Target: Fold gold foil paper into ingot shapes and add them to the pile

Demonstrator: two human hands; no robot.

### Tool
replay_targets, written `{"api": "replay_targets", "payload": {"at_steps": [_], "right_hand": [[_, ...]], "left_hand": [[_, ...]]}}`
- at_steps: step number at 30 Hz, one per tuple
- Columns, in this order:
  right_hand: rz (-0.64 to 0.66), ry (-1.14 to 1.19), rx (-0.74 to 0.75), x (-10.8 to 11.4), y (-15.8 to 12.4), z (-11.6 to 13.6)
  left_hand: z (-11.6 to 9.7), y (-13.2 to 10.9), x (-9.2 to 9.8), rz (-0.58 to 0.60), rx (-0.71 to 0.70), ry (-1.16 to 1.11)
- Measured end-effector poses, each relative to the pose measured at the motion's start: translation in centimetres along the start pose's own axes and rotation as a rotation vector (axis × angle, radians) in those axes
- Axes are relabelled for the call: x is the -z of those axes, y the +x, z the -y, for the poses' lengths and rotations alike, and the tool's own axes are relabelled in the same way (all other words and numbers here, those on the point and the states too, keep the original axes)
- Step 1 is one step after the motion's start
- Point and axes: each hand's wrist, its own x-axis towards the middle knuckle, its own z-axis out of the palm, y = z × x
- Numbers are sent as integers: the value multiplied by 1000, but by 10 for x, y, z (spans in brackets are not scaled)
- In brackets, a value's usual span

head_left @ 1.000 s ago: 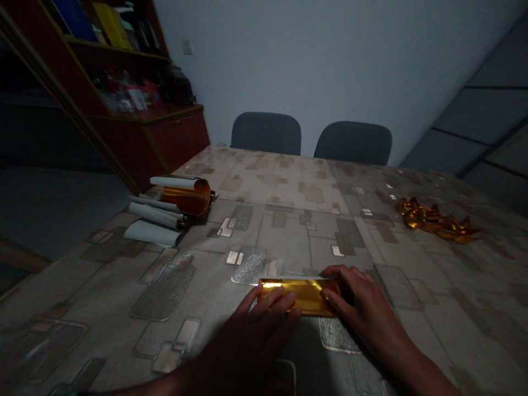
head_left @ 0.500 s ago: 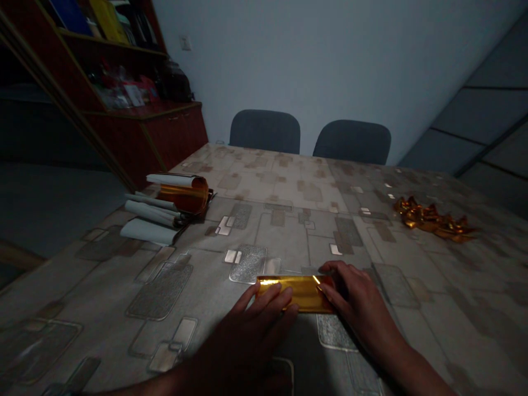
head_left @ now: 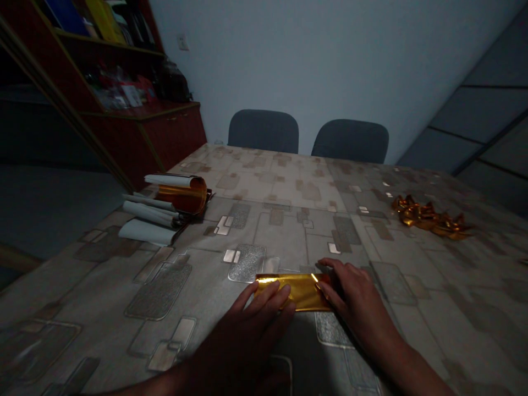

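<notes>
A folded strip of shiny gold paper [head_left: 305,291] lies flat near the front of the patterned table. My left hand [head_left: 258,319] rests on its left part, fingers spread and pressing down from above. At the strip's right end is my right hand [head_left: 350,291], its thumb on top of the paper and its index finger reaching past the far edge. The right end of the strip is partly hidden between thumb and fingers.
Curled gold sheets with pale backs [head_left: 183,198] lie at the table's left. Several folded gold pieces [head_left: 431,217] form a row at the right. Two grey chairs [head_left: 264,131] stand beyond the table [head_left: 284,181], and a red-brown cabinet [head_left: 177,137] stands back left.
The whole view has shifted very slightly. Both hands keep nearly the same places on the gold strip.
</notes>
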Motion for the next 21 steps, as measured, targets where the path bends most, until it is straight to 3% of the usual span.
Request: {"api": "replay_targets", "payload": {"at_steps": [9,12,16,19,21], "right_hand": [[56,-3,-27,1,1,0],[15,-14,6,5,1,-1],[-132,-60,213,18,-3,13],[-65,27,476,21,-9,31],[36,27,496,17,-13,40]], "left_hand": [[-4,5,13,49,25,-5],[-3,6,18,65,22,-6],[-1,5,19,36,11,-11],[2,5,18,33,-3,-29],[3,5,17,23,-11,-38]]}}
